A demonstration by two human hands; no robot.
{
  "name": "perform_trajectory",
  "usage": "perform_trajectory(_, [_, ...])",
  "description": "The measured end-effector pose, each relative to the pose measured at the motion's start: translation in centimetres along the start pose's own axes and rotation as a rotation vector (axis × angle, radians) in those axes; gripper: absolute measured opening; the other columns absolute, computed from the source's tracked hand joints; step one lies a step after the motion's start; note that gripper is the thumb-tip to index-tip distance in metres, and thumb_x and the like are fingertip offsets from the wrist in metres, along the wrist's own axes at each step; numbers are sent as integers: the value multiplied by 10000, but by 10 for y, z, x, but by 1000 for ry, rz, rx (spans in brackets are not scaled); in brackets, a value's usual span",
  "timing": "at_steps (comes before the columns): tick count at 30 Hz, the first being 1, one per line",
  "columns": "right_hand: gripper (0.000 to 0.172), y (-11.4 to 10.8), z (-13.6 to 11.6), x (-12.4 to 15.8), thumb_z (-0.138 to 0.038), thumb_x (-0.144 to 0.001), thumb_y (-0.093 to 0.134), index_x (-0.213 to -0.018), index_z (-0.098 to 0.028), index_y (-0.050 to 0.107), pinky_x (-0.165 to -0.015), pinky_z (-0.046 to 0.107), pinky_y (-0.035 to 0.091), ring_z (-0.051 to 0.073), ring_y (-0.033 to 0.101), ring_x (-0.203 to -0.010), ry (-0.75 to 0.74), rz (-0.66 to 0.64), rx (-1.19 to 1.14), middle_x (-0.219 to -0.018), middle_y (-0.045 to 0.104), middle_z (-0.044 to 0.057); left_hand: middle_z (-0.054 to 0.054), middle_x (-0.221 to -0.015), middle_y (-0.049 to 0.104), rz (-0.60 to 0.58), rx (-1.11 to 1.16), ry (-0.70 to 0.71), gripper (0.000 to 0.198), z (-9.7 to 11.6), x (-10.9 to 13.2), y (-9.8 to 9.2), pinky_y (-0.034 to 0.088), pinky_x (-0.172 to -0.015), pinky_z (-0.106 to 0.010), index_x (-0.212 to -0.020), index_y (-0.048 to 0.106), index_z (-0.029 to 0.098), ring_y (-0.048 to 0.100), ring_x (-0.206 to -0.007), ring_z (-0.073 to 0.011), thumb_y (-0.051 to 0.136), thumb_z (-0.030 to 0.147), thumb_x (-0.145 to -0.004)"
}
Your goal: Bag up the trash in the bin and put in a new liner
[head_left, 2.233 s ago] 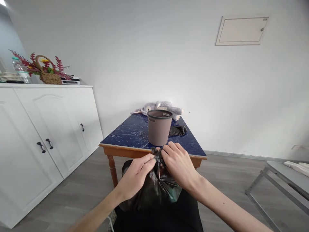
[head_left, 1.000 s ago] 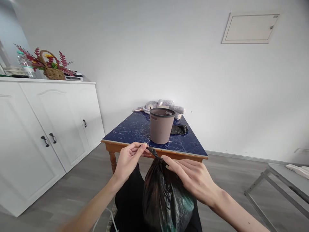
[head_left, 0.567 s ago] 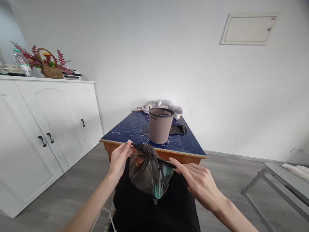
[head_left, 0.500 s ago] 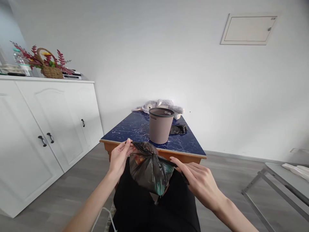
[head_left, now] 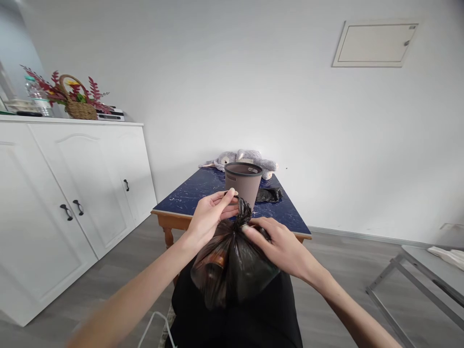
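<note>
Left hand (head_left: pixel 212 217): at the centre of the frame; thumb and fingers pinch the twisted upper end of the black bag (head_left: pixel 250 270), just in front of the bin
Right hand (head_left: pixel 286 251): right of centre, lower half; thumb pressed at the base of the bag's neck, fingers curled round its far side, gripping the plastic
Black bag: lower centre of the frame, above the person's black-clothed lap (head_left: pixel 235 328); gathered to a tight neck, bulging below; something orange-brown shows through its left side
Bin (head_left: pixel 244 181): middle of the frame, upright on the blue table (head_left: pixel 192 193); mauve with a dark rim; its lower part is hidden behind the left hand and the bag
Folded black plastic (head_left: pixel 268 195): on the table, just to the right of the bin
Plush toy (head_left: pixel 250 157): grey, lying along the table's far edge, behind the bin
White cabinet (head_left: pixel 87 174): left side of the frame; a flower basket (head_left: pixel 82 110) and a clear bottle (head_left: pixel 43 104) stand on top
Grey stand (head_left: pixel 427 263): lower right; a white cloth (head_left: pixel 449 256) lies on it
Wall panel (head_left: pixel 375 44): upper right
</note>
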State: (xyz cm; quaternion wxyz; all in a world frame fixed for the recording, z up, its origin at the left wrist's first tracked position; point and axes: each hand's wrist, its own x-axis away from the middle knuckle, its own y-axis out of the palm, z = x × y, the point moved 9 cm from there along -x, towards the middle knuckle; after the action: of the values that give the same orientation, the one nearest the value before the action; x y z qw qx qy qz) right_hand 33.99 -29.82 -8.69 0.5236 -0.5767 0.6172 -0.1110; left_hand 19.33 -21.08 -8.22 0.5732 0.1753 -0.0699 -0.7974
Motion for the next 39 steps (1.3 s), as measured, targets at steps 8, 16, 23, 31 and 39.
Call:
perform_trajectory(8, [227, 21, -12, -27, -358, -1018, 698, -846, -227, 767, -836, 360, 536, 246, 722, -938, -106, -94, 127, -932, 781, 49, -63, -939, 788, -79, -114, 49, 380, 10, 1, 13, 645, -886, -345, -956, 768, 150, 765, -814, -180, 886, 486, -824])
perform_trajectory(16, [359, -35, 73, -8, -505, -1028, 574, -999, -214, 783, -791, 333, 545, 281, 756, -927, 129, 134, -144, -1009, 822, 52, -124, -1335, 737, -3, -435, 252, 566, 38, 2, -28, 606, -924, -339, -1382, 638, 240, 730, -1154, -268, 672, 618, -963])
perform_trajectory(23, [527, -109, 183, 19, -668, -916, 574, -963, -184, 778, -682, 324, 473, 273, 689, -808, 398, 340, 9, -827, 777, 73, -142, -1397, 717, 121, -811, 76, 630, -20, -41, -129, 534, -1042, -362, -1220, 703, 233, 654, -1310, -308, 564, 774, -928])
perform_trajectory(31, [498, -96, 260, 11, -637, -902, 523, -935, -201, 760, -724, 352, 430, 287, 661, -783, 467, 446, 129, -836, 769, 132, -152, -1239, 758, -3, -1074, 33, 640, -89, -68, -175, 536, -986, -436, -1049, 743, 235, 703, -1170, -370, 611, 818, -820])
perform_trajectory(39, [597, -55, 339, -3, -757, -859, 516, -867, -191, 707, -692, 354, 445, 272, 627, -735, 521, 477, 9, -756, 729, 107, -166, -1262, 733, -32, -1253, 127, 601, -106, -91, -197, 487, -1078, -489, -1116, 708, 232, 645, -1261, -388, 511, 764, -920])
